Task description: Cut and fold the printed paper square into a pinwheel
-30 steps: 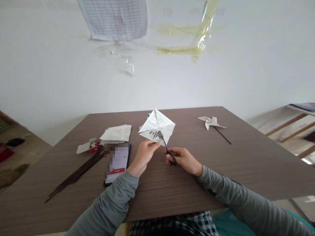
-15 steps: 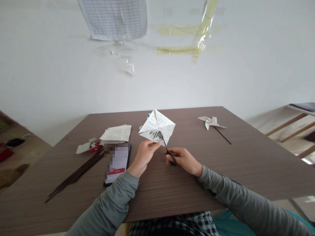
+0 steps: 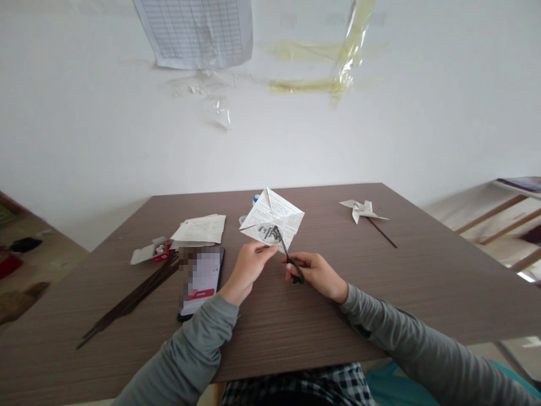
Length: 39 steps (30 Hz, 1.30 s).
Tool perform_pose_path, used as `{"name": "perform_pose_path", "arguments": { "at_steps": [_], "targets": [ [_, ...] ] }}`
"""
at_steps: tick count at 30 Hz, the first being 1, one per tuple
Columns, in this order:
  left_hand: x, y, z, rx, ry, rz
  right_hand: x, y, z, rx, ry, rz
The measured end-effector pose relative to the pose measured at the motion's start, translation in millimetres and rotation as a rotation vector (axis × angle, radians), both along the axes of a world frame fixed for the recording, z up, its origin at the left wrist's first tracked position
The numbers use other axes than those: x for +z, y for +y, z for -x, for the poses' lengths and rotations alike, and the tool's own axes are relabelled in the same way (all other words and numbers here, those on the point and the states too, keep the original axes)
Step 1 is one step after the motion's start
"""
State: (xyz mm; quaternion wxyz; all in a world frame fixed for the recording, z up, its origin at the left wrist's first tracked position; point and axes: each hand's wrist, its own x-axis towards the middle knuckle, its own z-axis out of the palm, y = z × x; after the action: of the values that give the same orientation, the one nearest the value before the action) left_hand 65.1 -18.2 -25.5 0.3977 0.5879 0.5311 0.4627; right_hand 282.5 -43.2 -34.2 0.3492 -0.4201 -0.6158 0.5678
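A square sheet of printed paper (image 3: 276, 211), with slits running in from its corners, is held up above the table. My left hand (image 3: 249, 268) pinches its lower edge between thumb and fingers. My right hand (image 3: 316, 273) grips a pair of dark scissors (image 3: 295, 268) by the handles. The scissor blades lie across the paper's near corner, over a round dark print. A paper pinwheel (image 3: 362, 211) on a thin dark stick lies to the right.
On the left are a stack of paper sheets (image 3: 200, 230), a small open red-and-white box (image 3: 158, 251), a bundle of dark sticks (image 3: 131, 298) and a phone (image 3: 207, 282). Behind the paper, a blue-topped object (image 3: 256, 198) is partly hidden. The white wall (image 3: 296, 146) borders the table (image 3: 422, 282).
The paper has shifted very slightly to the right. The scissors have barely moved, and both hands keep their hold.
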Motion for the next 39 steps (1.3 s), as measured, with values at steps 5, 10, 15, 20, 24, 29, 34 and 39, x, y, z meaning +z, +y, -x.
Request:
{"name": "perform_pose_path", "arguments": {
  "at_steps": [5,10,15,20,24,29,34,39],
  "targets": [
    [1.0,0.3,-0.8,-0.008,0.029,0.003,-1.1,1.7,-0.3,0.013,0.017,-0.009],
    [0.4,0.9,-1.1,-0.016,0.023,-0.013,-1.1,1.5,-0.7,0.015,0.016,-0.014],
    [-0.1,0.3,-0.3,-0.011,0.014,-0.014,-0.9,2.2,0.4,0.030,0.025,-0.012],
    [3.4,-0.3,-1.0,-0.004,0.047,-0.003,1.5,1.0,0.3,0.006,-0.002,-0.010],
    [5.1,-1.0,-2.7,-0.014,0.040,0.002,1.0,0.3,-0.4,0.009,0.022,-0.008],
    [4.6,-1.9,-2.9,-0.013,0.040,0.001,-2.6,2.6,-0.9,0.019,0.027,-0.018],
    [1.9,-0.9,-1.7,-0.013,0.031,0.000,-2.9,2.8,0.7,0.016,0.035,-0.012],
    [1.1,-0.7,-2.3,0.001,0.009,0.003,-1.9,0.9,2.6,-0.008,0.033,-0.004]
  ]
}}
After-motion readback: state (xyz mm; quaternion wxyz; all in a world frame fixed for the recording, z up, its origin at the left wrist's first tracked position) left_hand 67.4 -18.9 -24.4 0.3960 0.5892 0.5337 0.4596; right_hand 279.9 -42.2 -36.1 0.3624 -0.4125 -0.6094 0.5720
